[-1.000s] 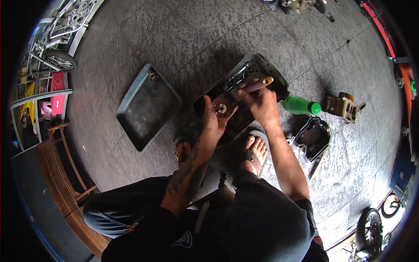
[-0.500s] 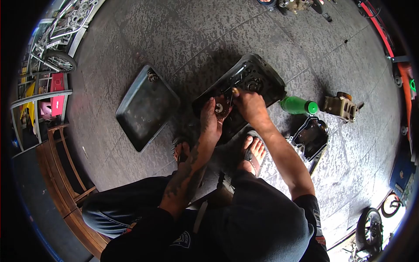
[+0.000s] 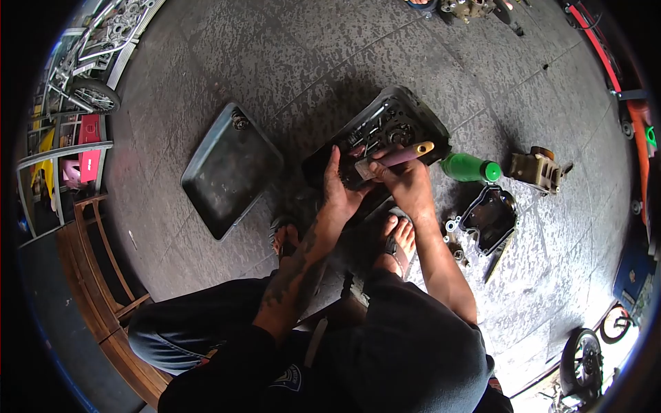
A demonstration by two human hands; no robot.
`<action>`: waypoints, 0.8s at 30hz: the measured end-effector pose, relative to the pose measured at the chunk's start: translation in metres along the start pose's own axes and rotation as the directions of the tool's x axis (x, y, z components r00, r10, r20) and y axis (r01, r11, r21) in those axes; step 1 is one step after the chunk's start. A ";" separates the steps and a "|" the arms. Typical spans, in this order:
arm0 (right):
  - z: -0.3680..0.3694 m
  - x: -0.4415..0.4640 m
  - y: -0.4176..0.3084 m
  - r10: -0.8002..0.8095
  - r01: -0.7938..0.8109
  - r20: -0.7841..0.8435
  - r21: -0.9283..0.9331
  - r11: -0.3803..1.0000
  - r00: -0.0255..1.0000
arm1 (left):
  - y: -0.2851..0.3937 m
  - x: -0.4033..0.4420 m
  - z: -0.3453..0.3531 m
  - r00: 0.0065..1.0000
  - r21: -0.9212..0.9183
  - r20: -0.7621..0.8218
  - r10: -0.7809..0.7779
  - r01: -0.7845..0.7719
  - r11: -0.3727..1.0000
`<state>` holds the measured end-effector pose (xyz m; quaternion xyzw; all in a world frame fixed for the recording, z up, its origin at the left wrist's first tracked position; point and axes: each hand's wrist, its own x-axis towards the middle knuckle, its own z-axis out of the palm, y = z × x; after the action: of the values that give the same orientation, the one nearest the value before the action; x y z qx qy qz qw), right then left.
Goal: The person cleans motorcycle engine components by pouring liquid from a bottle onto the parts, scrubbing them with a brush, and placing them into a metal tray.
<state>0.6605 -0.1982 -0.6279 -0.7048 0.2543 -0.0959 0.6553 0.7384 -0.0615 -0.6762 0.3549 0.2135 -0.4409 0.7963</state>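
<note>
Floor [image 3: 206, 69]: mottled grey; the trays and other things are set out on it.
Wooden bench [image 3: 103, 296]: seen at the left, well apart.
Black tray [image 3: 423, 110]: loaded with metal parts [image 3: 399, 131]; its near side is partly blocked from view by the hands.
Grey tray [image 3: 235, 173]: placed left of it, a small part [image 3: 239, 122] lying in the far corner.
Metal cover [image 3: 490, 219]: set right of the feet [image 3: 405, 239].
Metal block [image 3: 536, 172]: placed beyond the bottle.
Green bottle [image 3: 463, 167]: crowded just beside the black tray.
Right hand [image 3: 411, 191]: closed around the brush.
Left hand [image 3: 340, 198]: curled, the gear gripped.
Brush [image 3: 407, 155]: purple-handled, its head held at the gear; contact cannot be told.
Gear [image 3: 352, 181]: held above the black tray, mostly hidden.
</note>
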 end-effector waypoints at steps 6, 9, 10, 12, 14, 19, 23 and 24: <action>-0.005 0.011 -0.014 -0.006 0.021 -0.225 0.064 0.998 0.974 | 0.002 0.001 -0.002 0.991 -0.159 0.135 0.018 0.003 0.987; 0.008 0.013 0.011 -0.050 0.056 -0.125 0.043 0.997 0.991 | 0.004 0.005 -0.008 0.979 -0.184 0.194 0.058 -0.022 0.983; 0.011 0.013 0.011 -0.093 0.089 -0.070 -0.052 0.995 0.993 | 0.005 0.006 -0.008 0.967 -0.209 0.239 0.093 -0.042 0.977; 0.008 0.011 0.010 -0.059 0.047 -0.103 -0.112 0.993 0.993 | 0.006 0.004 -0.009 0.974 -0.176 0.203 0.095 -0.059 0.983; 0.005 0.014 0.003 -0.007 -0.030 -0.165 -0.226 0.974 0.986 | 0.009 0.003 -0.011 0.980 -0.145 0.166 0.112 -0.088 0.986; 0.018 0.014 -0.001 0.008 0.021 -0.156 0.186 0.982 0.988 | 0.001 0.000 -0.016 0.990 -0.065 0.076 0.120 -0.115 0.991; 0.019 0.015 0.010 -0.026 0.011 -0.102 -0.144 0.990 0.994 | 0.002 0.004 -0.019 0.981 -0.061 0.146 0.130 -0.122 0.991; 0.015 0.018 0.012 -0.035 0.001 -0.145 -0.226 0.974 0.989 | 0.003 0.006 -0.023 0.993 -0.024 0.051 0.109 -0.108 0.994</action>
<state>0.6799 -0.1937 -0.6448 -0.7677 0.3051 -0.1243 0.5495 0.7433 -0.0466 -0.6943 0.3459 0.1778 -0.4040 0.8280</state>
